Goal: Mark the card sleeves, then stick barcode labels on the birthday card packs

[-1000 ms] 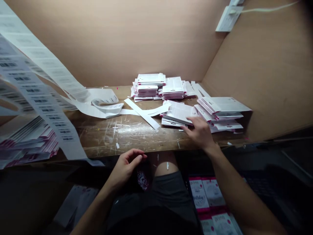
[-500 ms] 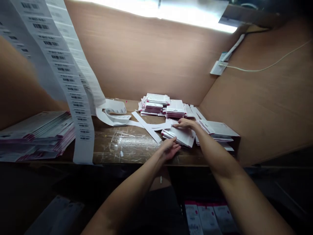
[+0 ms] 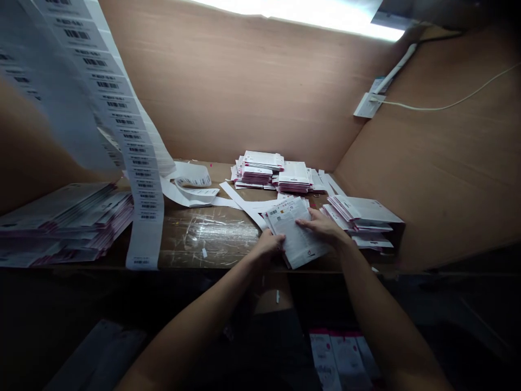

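A small stack of flat white printed packets point(image 3: 303, 239) is tilted up near the table's front edge. My left hand point(image 3: 269, 244) grips the stack at its left side, thumb on top. My right hand point(image 3: 323, 225) holds its right side, with the fingers lying over the printed face. Small print and a code mark show on the top packet. Just behind the stack, white paper strips point(image 3: 244, 205) cross on the brown table point(image 3: 183, 233). More packets point(image 3: 360, 212) with pink edges lie to the right of my right hand.
Piles of packets point(image 3: 258, 163) stand against the back wall. A larger pile point(image 3: 61, 217) fills the left side. A long strip of barcode labels point(image 3: 140, 174) hangs down over the table's left part. On the right is a wall socket point(image 3: 369, 105) with a cable.
Both hands have lifted the packets off the table and brought them closer, turning the printed face up into view. My left hand has moved from beside the stack to a grip on it.
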`<state>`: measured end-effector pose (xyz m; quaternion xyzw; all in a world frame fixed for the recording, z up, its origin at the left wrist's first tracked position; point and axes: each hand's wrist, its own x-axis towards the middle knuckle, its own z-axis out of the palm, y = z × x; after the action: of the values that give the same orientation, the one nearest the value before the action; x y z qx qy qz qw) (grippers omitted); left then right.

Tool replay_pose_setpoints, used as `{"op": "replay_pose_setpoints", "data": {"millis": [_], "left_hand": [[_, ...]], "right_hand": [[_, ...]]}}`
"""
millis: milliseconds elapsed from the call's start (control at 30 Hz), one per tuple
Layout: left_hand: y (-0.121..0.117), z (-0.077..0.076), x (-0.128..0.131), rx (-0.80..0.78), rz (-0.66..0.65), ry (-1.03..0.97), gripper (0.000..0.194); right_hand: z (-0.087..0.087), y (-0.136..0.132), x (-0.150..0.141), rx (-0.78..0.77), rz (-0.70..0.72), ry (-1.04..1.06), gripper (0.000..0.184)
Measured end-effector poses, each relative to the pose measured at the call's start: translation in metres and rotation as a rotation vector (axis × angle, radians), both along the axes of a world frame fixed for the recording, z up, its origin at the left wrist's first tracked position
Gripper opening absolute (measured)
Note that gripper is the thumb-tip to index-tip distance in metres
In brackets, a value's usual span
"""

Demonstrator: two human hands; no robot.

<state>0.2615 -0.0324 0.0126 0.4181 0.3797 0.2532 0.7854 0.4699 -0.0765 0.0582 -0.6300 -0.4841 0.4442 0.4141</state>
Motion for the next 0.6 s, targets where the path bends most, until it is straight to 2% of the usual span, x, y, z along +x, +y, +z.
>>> {"op": "replay_pose_setpoints", "data": {"millis": [100, 167, 233, 300, 367, 400, 433, 467, 500, 533, 600], "left_hand": [[0.007, 0.008, -0.003, 0.099, 0.017, 0.029, 0.036], [0.014, 0.014, -0.01, 0.152, 0.067, 0.058, 0.038], [0.021, 0.022, -0.028, 0.168, 0.126, 0.092, 0.039], [0.025, 0.032, -0.059, 0.067, 0.045, 0.09, 0.054], [0.024, 0.043, -0.097, -0.13, -0.218, -0.007, 0.072], [0.022, 0.048, -0.115, -0.198, -0.336, -0.084, 0.076], [0.019, 0.054, -0.131, -0.225, -0.41, -0.153, 0.075], [0.015, 0.059, -0.145, -0.201, -0.425, -0.205, 0.071], [0.011, 0.064, -0.155, -0.14, -0.381, -0.234, 0.068], [0.008, 0.068, -0.163, -0.059, -0.305, -0.243, 0.066], [0.007, 0.072, -0.172, 0.137, -0.117, -0.233, 0.067]], "right_hand": [[-0.003, 0.001, -0.007, 0.1, -0.129, 0.078, 0.059], [0.004, 0.001, -0.015, 0.181, -0.194, 0.057, 0.059], [0.015, -0.006, -0.029, 0.327, -0.238, 0.013, 0.056], [0.026, -0.022, -0.049, 0.533, -0.233, -0.129, 0.044], [0.031, -0.042, -0.074, 0.716, -0.113, -0.339, 0.026], [0.031, -0.051, -0.086, 0.779, -0.004, -0.432, 0.016], [0.03, -0.058, -0.097, 0.821, 0.122, -0.51, 0.008], [0.028, -0.063, -0.106, 0.845, 0.238, -0.574, 0.002], [0.026, -0.065, -0.112, 0.861, 0.306, -0.622, 0.003], [0.023, -0.064, -0.117, 0.875, 0.304, -0.653, 0.006], [0.017, -0.055, -0.123, 0.882, 0.143, -0.614, 0.019]]}}
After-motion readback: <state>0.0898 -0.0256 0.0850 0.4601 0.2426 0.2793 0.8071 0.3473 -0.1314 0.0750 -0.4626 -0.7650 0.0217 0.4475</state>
